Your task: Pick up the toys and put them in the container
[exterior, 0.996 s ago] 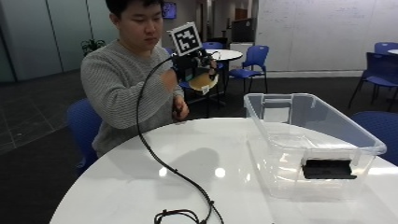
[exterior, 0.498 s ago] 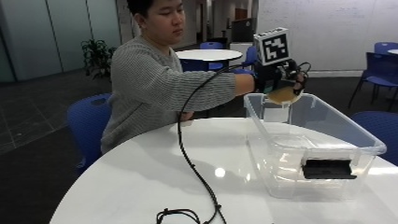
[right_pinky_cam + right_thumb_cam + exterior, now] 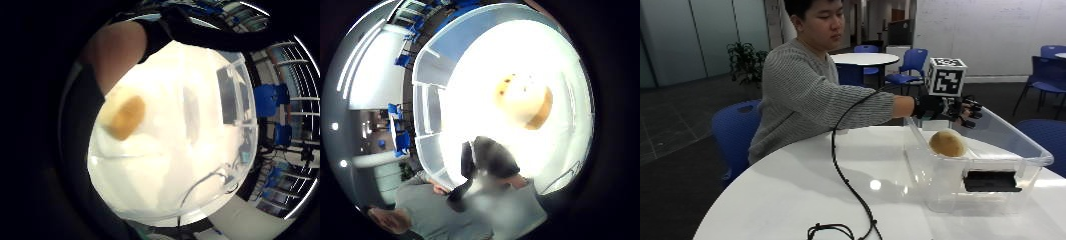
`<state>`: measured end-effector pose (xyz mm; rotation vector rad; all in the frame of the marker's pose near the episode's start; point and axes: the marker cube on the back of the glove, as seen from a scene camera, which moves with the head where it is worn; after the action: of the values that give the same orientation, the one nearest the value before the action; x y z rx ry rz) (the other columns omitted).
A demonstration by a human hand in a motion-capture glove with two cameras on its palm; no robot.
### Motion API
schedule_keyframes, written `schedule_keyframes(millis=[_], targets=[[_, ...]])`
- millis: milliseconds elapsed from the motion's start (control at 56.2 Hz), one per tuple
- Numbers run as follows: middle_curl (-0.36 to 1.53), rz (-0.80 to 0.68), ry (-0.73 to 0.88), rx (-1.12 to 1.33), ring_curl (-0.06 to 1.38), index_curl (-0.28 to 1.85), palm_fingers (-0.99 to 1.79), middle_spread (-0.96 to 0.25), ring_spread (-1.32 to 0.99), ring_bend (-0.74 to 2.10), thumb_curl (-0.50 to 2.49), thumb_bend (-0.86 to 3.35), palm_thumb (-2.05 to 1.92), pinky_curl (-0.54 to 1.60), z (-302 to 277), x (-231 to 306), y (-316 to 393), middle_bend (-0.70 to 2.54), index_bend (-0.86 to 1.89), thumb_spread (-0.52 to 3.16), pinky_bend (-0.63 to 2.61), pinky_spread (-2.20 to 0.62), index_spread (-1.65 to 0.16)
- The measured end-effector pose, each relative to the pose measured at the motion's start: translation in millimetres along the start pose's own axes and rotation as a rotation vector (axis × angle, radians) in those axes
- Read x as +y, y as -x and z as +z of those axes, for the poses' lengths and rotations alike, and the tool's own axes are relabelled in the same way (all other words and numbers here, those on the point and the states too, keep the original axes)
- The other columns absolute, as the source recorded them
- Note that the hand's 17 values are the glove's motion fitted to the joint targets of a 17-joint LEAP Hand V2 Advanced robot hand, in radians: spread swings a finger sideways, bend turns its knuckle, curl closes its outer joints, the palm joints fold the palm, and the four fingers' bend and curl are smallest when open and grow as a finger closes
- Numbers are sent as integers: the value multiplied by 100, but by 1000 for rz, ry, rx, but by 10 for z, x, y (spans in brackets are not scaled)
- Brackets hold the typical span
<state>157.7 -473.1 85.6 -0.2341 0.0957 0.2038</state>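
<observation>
Now the tan, rounded soft toy [image 3: 947,143] is seen inside the clear plastic container [image 3: 1013,150], below the black-gloved right hand [image 3: 953,110] and apart from it; whether it has already settled on the container's floor or is in mid-fall cannot be told. Half a second ago the toy was held in that hand above the container's near rim, and a second ago it was held up near the person's chest, so a release over the container is what has just taken place. In the thumb-side palm view the toy [image 3: 524,101] is shown against the bright bottom of the container [image 3: 427,107], with no finger round it; in the little-finger-side palm view it [image 3: 126,118] is likewise shown lying free within the container walls [image 3: 235,95]. The gloved hand is held over the open top of the container with its fingers spread and nothing gripped. The bare left hand is not clearly seen in the outside view, so its state cannot be told. This toy is judged to be delivered, and that part of the task is done. No other toy is seen on the round white table [image 3: 806,200], where only a black cable [image 3: 843,185] is laid beside the container; whether more toys remain out of view cannot be told. A black label [image 3: 991,181] is fixed on the container's near wall.
</observation>
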Motion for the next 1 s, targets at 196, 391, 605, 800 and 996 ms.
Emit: schedule_keyframes(millis=[196,391,605,800,996], targets=[[46,-27,4,-6,43,35,-23,-20,-20,27,50,-3,1,31,-26,142,33,13,10,123,98,2,-36],[39,-28,-39,-23,42,29,-20,-18,-16,24,43,-2,-1,30,-206,621,92,13,11,126,93,5,-35],[34,-68,-137,-121,41,26,-18,-17,-14,21,35,-4,-5,29,-550,1926,-364,14,12,129,86,6,-35],[31,121,-223,101,40,25,-14,-17,-12,19,28,-4,-6,29,-391,3081,-931,15,14,131,81,6,-36],[31,150,-244,59,39,25,-12,-16,-12,18,24,-4,-5,29,-98,3807,-1018,16,14,133,78,6,-37]])
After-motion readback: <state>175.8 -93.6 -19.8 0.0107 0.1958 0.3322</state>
